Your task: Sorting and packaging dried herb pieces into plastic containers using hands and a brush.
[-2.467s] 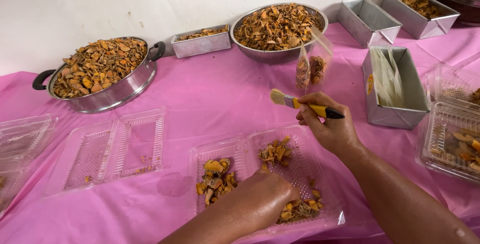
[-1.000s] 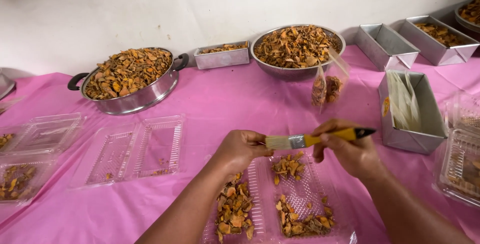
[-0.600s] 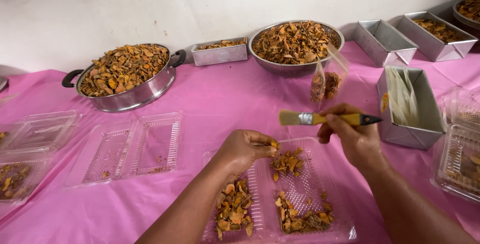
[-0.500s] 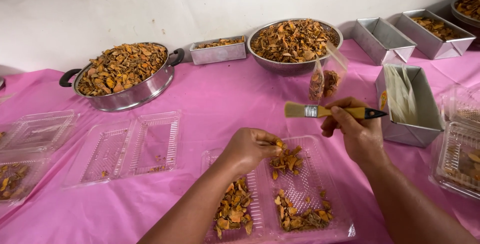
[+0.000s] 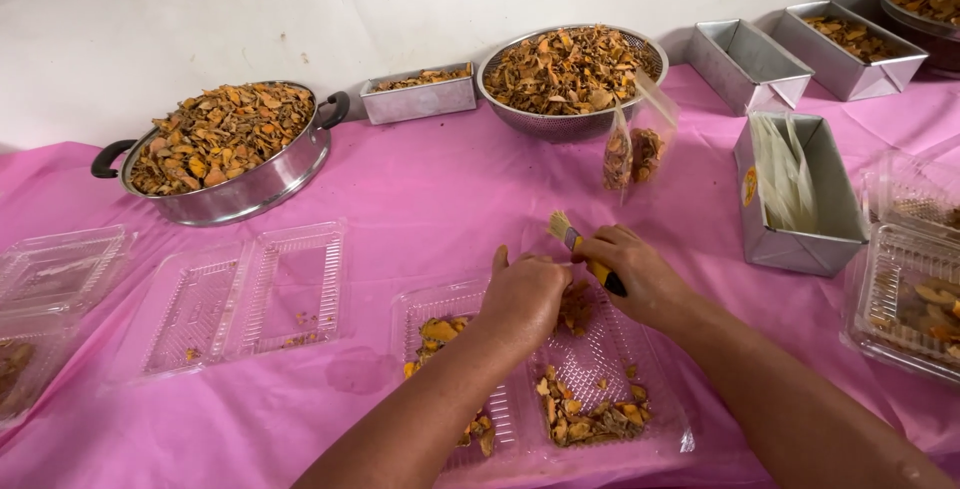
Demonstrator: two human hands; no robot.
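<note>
Counter [image 5: 420, 199] in pink cloth carries a clear hinged tray [image 5: 545, 389] of orange-brown dried slices right under both hands. Right hand [image 5: 640, 279] is closed around a yellow-handled brush [image 5: 580, 247], long axis tilted up-left, bristles pointing away past the tray's far edge. Left hand [image 5: 522, 299] is curled loosely over the slices just beside the brush, nearer the tray's middle; whether it pinches anything is hidden.

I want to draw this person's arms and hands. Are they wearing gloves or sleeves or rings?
No gloves: the left hand and right hand are bare. Both forearms are bare too, with no sleeves as far as the picture shows. No watch, bracelet or ring can be seen.
</note>
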